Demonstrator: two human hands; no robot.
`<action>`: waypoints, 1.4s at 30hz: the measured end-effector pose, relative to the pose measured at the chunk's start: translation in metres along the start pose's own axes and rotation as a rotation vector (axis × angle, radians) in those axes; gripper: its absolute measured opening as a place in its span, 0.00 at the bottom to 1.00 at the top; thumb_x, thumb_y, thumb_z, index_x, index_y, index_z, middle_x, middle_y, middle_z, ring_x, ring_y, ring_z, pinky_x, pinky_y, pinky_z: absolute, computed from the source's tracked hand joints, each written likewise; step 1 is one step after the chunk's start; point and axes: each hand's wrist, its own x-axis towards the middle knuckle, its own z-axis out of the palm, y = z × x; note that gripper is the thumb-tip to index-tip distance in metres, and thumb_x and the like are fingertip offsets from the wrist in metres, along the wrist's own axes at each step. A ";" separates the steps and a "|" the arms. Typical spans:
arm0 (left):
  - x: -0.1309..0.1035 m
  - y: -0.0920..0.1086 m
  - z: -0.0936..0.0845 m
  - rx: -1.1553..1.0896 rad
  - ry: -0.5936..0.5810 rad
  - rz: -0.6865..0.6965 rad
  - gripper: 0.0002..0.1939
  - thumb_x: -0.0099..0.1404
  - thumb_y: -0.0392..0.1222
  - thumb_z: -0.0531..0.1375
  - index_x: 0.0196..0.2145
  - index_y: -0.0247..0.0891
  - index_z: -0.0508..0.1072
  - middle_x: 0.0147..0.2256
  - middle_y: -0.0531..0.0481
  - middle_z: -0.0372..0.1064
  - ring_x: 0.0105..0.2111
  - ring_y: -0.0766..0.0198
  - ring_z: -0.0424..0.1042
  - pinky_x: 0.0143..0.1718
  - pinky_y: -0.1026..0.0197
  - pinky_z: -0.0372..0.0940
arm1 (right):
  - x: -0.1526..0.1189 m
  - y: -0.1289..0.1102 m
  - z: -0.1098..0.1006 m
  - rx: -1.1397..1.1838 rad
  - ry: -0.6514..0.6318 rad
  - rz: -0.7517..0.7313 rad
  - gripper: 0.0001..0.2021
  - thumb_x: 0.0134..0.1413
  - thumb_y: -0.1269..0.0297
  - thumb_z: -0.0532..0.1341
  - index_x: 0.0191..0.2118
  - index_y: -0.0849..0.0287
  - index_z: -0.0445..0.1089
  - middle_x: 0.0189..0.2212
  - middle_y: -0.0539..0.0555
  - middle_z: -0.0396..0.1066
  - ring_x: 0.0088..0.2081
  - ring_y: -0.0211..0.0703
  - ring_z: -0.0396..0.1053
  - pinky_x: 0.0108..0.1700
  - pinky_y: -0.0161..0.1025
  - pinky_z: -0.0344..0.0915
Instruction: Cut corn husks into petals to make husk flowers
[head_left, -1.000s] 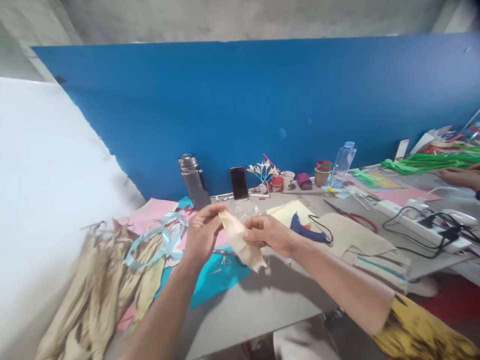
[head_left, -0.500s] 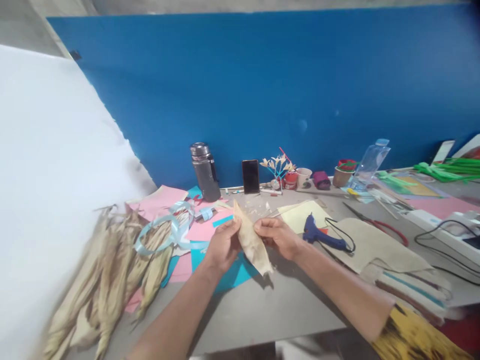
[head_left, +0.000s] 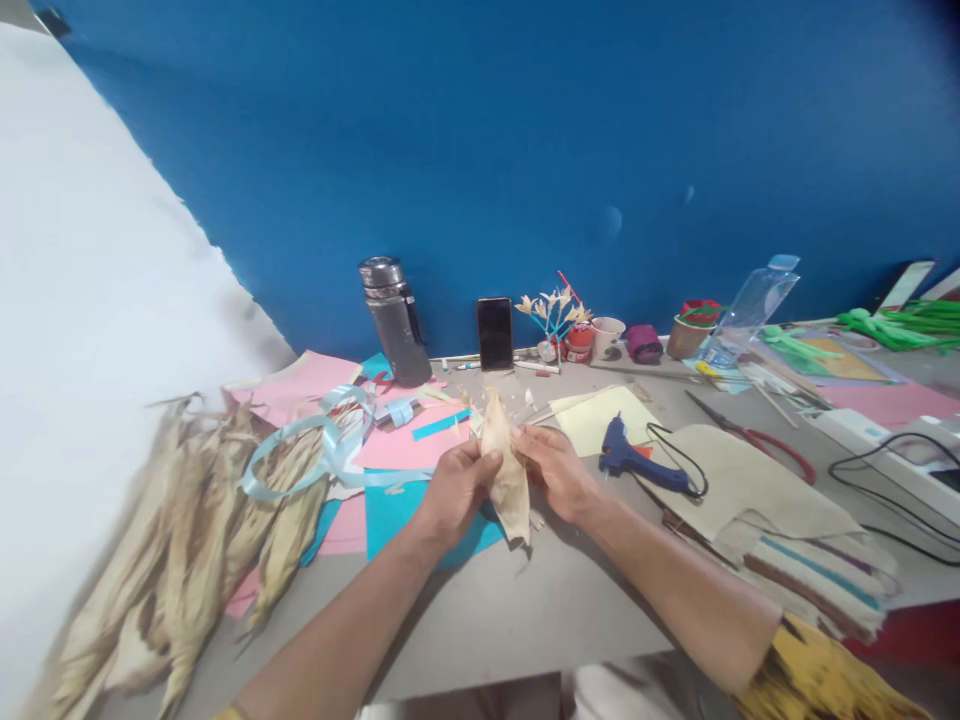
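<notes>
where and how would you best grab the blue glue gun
I'd take the glue gun by its handle, from the near right side: it lies flat with the handle pointing that way, away from the nozzle end. Mind the black cord looping beside the handle.

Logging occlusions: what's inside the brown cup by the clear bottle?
Something red shows above the rim of the brown cup, with green strips by it. Can't tell what the red thing is; the cup's wall hides anything lower.

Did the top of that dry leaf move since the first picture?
Yes, to the right. The top of the dry leaf was left of the standing phone; now it is right in front of it.
</notes>
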 end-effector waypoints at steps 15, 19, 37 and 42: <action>-0.004 0.006 -0.006 -0.034 -0.163 -0.055 0.15 0.49 0.44 0.74 0.30 0.33 0.78 0.26 0.48 0.73 0.25 0.65 0.68 0.32 0.61 0.62 | -0.002 -0.008 -0.009 0.193 -0.217 0.082 0.18 0.41 0.55 0.76 0.27 0.63 0.72 0.19 0.47 0.67 0.21 0.33 0.62 0.27 0.32 0.61; -0.003 0.003 -0.006 -0.035 -0.117 -0.042 0.14 0.49 0.42 0.74 0.30 0.33 0.78 0.27 0.48 0.73 0.26 0.64 0.69 0.32 0.60 0.62 | -0.002 -0.009 -0.008 0.157 -0.192 0.083 0.17 0.35 0.61 0.77 0.27 0.62 0.71 0.21 0.48 0.69 0.22 0.33 0.65 0.28 0.32 0.61; -0.003 0.004 -0.009 -0.096 -0.143 -0.037 0.16 0.49 0.43 0.74 0.33 0.31 0.79 0.27 0.47 0.73 0.25 0.65 0.68 0.30 0.62 0.61 | 0.002 -0.002 -0.015 0.141 -0.238 0.123 0.16 0.34 0.66 0.77 0.28 0.62 0.72 0.22 0.49 0.71 0.24 0.35 0.66 0.31 0.34 0.63; -0.002 0.007 -0.012 -0.149 -0.132 -0.035 0.16 0.50 0.46 0.73 0.33 0.33 0.79 0.26 0.48 0.73 0.25 0.64 0.70 0.30 0.61 0.64 | 0.001 -0.006 -0.015 0.278 -0.312 0.104 0.14 0.37 0.64 0.75 0.25 0.60 0.70 0.18 0.45 0.63 0.21 0.33 0.59 0.28 0.34 0.59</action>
